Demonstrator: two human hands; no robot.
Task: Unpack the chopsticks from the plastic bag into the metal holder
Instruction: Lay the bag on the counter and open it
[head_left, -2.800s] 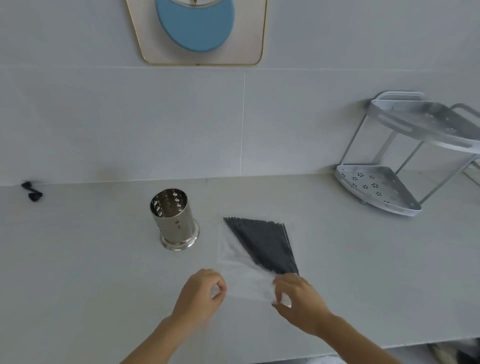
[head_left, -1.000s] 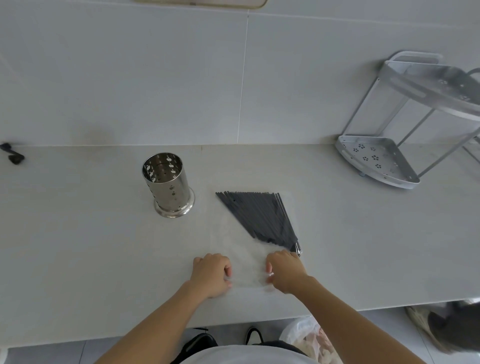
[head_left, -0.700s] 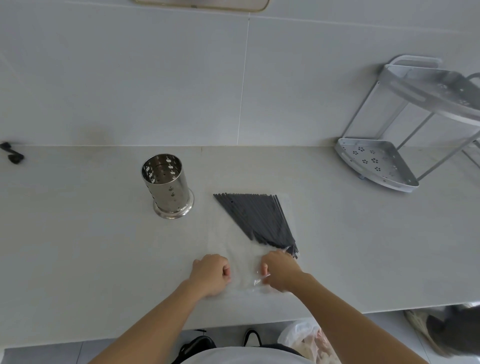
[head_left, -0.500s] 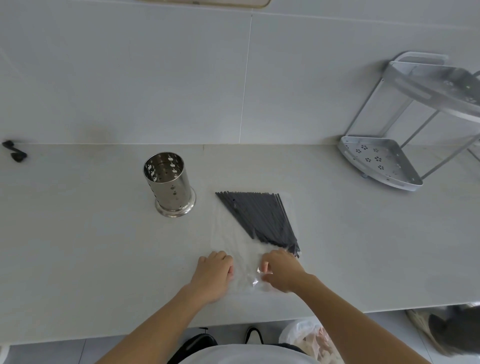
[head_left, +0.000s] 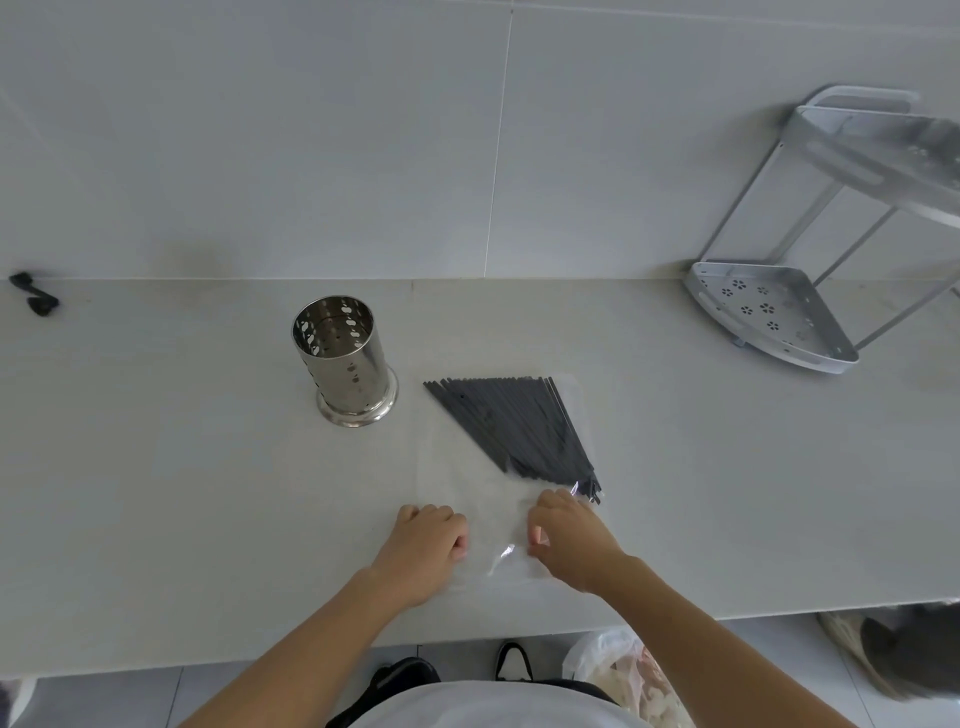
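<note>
Both hands sit at the near edge of the clear plastic bag (head_left: 467, 493), which lies flat on the pale tabletop (head_left: 182, 467). The left hand (head_left: 423, 545) has its fingers curled under, knuckles up, pinching the bag's near left part. The right hand (head_left: 566, 540) is curled too, its fingertips gripping the bag's near right part, where the film is crinkled and catches the light between the two hands. The black chopsticks (head_left: 514, 421) are inside the bag, just beyond the right hand; their narrow ends gather close to that hand's knuckles and they fan out away from it. The metal holder (head_left: 343, 358) stands upright beyond the left hand and a little to its left, apart from the bag, with nothing visible in it. Far off to the right of the right hand, a two-tier corner rack (head_left: 779, 312) stands against the wall.
</note>
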